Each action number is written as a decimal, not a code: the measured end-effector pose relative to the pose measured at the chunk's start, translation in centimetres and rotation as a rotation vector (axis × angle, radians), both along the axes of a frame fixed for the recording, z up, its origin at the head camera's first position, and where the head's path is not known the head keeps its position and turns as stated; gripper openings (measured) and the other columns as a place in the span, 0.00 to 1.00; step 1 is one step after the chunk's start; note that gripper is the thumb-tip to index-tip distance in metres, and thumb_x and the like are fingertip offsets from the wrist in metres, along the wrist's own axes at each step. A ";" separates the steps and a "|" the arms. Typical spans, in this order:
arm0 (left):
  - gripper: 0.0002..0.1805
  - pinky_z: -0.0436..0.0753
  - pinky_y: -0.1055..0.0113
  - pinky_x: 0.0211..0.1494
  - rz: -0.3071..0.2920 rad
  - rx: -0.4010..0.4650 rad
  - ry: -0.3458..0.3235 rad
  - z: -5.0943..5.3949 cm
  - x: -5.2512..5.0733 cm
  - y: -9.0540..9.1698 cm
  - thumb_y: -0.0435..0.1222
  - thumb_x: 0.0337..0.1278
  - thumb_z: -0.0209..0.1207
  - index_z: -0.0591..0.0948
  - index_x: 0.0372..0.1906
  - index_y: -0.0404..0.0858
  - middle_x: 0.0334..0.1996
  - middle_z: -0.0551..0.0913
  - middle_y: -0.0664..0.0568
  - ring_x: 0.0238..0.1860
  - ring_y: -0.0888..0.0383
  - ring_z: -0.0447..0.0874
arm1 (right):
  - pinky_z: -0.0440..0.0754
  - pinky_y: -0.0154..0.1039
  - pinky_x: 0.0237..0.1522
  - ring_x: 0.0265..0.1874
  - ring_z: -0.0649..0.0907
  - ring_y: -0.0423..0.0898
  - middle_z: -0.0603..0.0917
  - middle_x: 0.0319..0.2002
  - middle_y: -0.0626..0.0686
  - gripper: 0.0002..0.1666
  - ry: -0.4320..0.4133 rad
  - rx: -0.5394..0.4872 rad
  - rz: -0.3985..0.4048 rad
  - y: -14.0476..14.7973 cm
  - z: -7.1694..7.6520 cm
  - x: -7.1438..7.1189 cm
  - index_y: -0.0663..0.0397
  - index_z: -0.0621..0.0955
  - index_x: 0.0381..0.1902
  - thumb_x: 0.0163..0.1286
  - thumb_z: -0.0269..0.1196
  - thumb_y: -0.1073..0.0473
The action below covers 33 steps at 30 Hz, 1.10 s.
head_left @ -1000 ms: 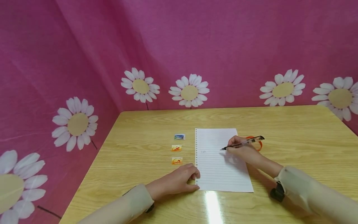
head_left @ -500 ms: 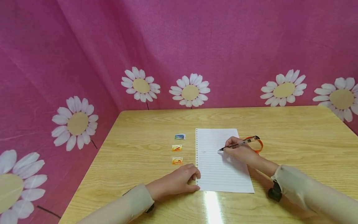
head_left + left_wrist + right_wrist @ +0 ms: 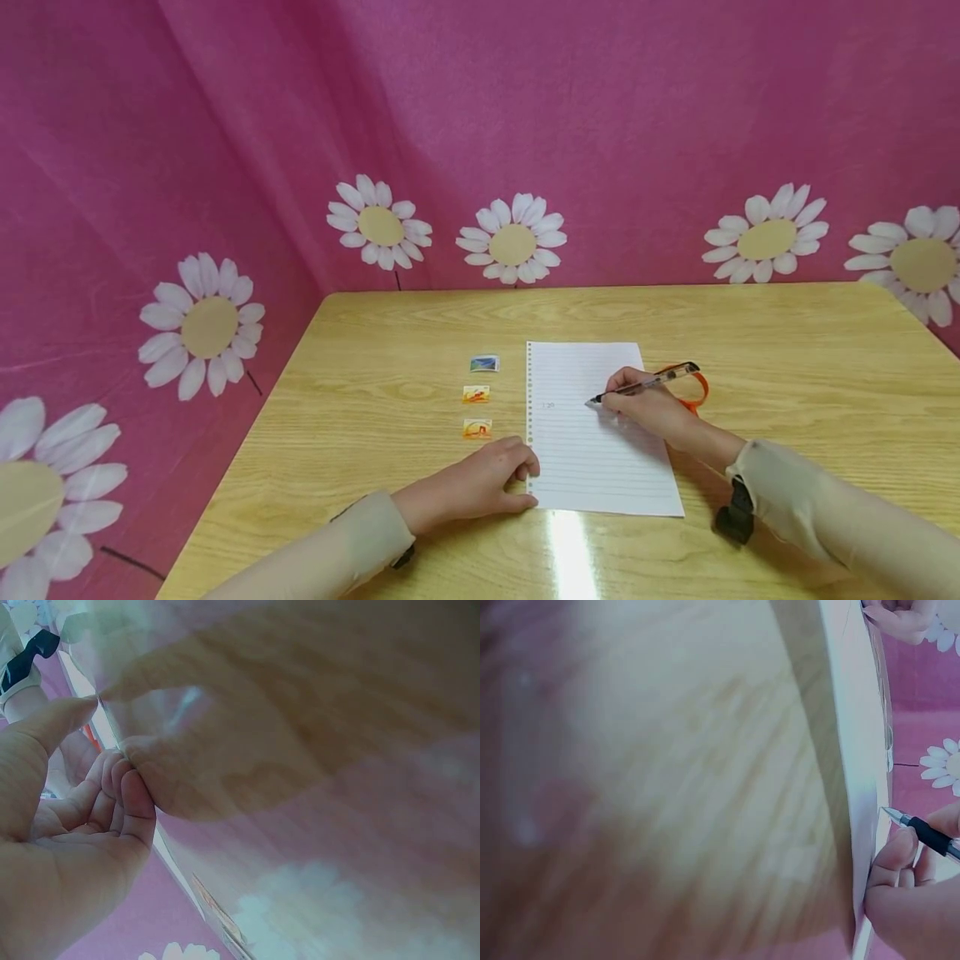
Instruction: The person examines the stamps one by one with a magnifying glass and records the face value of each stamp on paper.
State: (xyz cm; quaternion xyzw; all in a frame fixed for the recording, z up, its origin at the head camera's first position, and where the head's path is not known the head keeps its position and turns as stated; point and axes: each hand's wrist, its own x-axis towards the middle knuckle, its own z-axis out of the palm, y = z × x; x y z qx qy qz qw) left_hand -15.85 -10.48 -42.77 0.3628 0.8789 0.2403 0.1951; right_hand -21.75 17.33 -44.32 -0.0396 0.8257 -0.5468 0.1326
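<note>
Where the pen pointed: its tip stood at or just above the paper, ahead of the right fingertips; whether it touched could not be told.

Right hand: its fingers and thumb were closed in a pinch round the pen low on the barrel, while the upper end leaned back over the hand.

Left hand: its fingers were loosely bent, with the thumb apart from them; fingertips and thumb rested on the punched edge of the paper near its lower left corner, with no grip on anything else to be seen.

Paper: it lay flat, under the right hand and to the right of the left fingers.

Writing: one short entry, perhaps a number, was done, to the left of the pen tip and beyond the left fingertips; no other marks could be made out, so the work looked barely begun. How much was left could not be judged.

Cards: all three lay in a column beyond the left fingers, an orange card nearest, another orange card in the middle, a blue card farthest.

Ring: this orange thing lay beyond the right knuckles, partly hidden by the hand.
</note>
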 end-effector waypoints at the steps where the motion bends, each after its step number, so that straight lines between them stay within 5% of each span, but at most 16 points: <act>1: 0.12 0.70 0.79 0.41 -0.001 0.002 0.003 0.0 0.0 0.0 0.41 0.59 0.66 0.78 0.43 0.42 0.34 0.72 0.59 0.35 0.69 0.66 | 0.74 0.29 0.28 0.24 0.75 0.34 0.76 0.27 0.42 0.11 0.000 -0.004 0.003 0.0 0.0 0.0 0.66 0.74 0.39 0.63 0.62 0.64; 33: 0.13 0.67 0.78 0.39 0.009 -0.022 -0.005 0.0 0.1 0.2 0.41 0.59 0.66 0.78 0.43 0.40 0.34 0.71 0.56 0.34 0.67 0.64 | 0.72 0.30 0.27 0.24 0.75 0.36 0.75 0.26 0.45 0.13 0.032 -0.065 0.025 0.0 -0.4 0.6 0.67 0.72 0.40 0.65 0.61 0.63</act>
